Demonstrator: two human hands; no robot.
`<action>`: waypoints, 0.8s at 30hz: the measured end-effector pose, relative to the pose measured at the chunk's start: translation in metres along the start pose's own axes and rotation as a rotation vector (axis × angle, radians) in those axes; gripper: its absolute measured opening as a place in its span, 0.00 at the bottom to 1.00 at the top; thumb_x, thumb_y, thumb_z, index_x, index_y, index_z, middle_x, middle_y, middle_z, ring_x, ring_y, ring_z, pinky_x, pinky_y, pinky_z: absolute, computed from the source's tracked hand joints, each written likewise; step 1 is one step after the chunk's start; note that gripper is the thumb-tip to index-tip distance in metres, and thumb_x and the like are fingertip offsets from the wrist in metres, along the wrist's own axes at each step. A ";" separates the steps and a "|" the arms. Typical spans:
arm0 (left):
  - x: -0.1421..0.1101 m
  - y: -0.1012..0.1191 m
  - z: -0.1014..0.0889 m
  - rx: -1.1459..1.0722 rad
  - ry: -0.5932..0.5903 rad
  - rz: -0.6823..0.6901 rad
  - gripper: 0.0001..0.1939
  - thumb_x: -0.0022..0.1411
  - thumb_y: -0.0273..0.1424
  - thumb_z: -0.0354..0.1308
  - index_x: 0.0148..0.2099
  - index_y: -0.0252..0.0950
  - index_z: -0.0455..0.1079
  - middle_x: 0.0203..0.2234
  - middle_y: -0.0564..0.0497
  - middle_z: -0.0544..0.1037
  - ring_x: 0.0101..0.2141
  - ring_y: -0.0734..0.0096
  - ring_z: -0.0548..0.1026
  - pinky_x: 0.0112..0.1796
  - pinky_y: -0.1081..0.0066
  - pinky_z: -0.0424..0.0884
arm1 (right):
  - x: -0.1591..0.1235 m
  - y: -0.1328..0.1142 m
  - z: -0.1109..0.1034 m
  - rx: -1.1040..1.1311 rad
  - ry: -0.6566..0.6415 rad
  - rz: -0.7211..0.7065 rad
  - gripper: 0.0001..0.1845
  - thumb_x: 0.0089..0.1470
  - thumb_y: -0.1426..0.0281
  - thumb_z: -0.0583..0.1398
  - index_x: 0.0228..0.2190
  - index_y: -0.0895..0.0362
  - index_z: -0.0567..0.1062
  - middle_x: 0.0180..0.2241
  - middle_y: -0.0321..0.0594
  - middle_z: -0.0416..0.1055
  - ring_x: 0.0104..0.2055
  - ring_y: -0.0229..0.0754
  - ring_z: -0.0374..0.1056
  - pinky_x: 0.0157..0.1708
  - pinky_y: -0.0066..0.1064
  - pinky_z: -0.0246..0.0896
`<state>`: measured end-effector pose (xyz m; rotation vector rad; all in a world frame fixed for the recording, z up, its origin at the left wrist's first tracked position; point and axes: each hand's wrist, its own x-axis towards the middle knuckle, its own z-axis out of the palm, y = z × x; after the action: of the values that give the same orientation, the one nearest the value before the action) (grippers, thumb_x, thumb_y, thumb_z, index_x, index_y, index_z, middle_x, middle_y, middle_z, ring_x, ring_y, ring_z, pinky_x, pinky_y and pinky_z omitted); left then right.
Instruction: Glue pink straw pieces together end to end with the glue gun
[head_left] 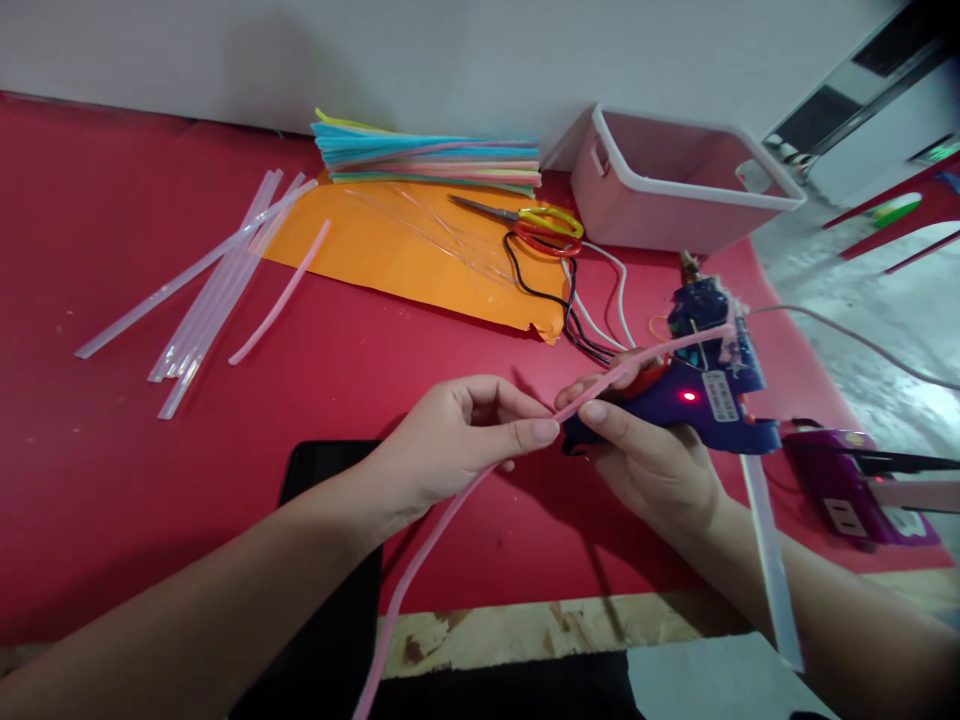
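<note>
My left hand (442, 450) pinches a long pink pipe cleaner (405, 580) between thumb and fingers, near the middle of the view. One length hangs down past the bottom edge. The other runs up to the right, across a dark blue glue gun (660, 402), and ends by its upper side. Held in my right hand (667, 480), the glue gun lies on its side with its nozzle pointing away and a red light lit. My right thumb rests beside the pipe cleaner; whether it presses on it I cannot tell. A clear glue stick (772, 560) sticks out from the gun's rear.
Several glue sticks (217, 275) and a short pink piece (281, 290) lie left on the red table. Behind are an orange envelope (360, 250), bundled pipe cleaners (420, 155), scissors (517, 215) and a pink bin (645, 210). A purple power strip (832, 490) stands right, a black tablet-like slab (322, 600) near.
</note>
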<state>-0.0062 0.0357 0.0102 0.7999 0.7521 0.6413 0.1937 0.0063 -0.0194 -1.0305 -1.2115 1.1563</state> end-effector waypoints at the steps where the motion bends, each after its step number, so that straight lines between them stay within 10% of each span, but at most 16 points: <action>1: 0.000 0.000 0.000 0.001 -0.007 -0.002 0.12 0.48 0.27 0.77 0.29 0.32 0.75 0.22 0.56 0.77 0.25 0.81 0.70 0.30 0.77 0.64 | 0.000 -0.002 0.001 0.058 0.022 0.047 0.19 0.50 0.70 0.69 0.34 0.48 0.64 0.30 0.27 0.75 0.35 0.38 0.78 0.38 0.33 0.76; 9: -0.001 0.001 0.002 0.049 -0.036 -0.031 0.12 0.51 0.26 0.74 0.29 0.33 0.73 0.20 0.60 0.74 0.20 0.85 0.65 0.28 0.78 0.62 | -0.001 -0.014 0.011 0.291 0.153 0.242 0.19 0.43 0.72 0.73 0.31 0.49 0.69 0.27 0.25 0.75 0.32 0.36 0.76 0.36 0.31 0.74; 24: 0.000 -0.001 -0.002 0.102 -0.023 0.002 0.15 0.49 0.29 0.76 0.33 0.33 0.72 0.21 0.59 0.73 0.23 0.84 0.67 0.28 0.79 0.61 | 0.011 -0.015 -0.003 0.216 0.296 0.181 0.23 0.37 0.73 0.74 0.30 0.49 0.67 0.25 0.23 0.73 0.30 0.35 0.73 0.29 0.29 0.68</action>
<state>-0.0077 0.0362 0.0086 0.9005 0.7679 0.5981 0.1985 0.0151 -0.0035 -1.1161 -0.7557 1.1948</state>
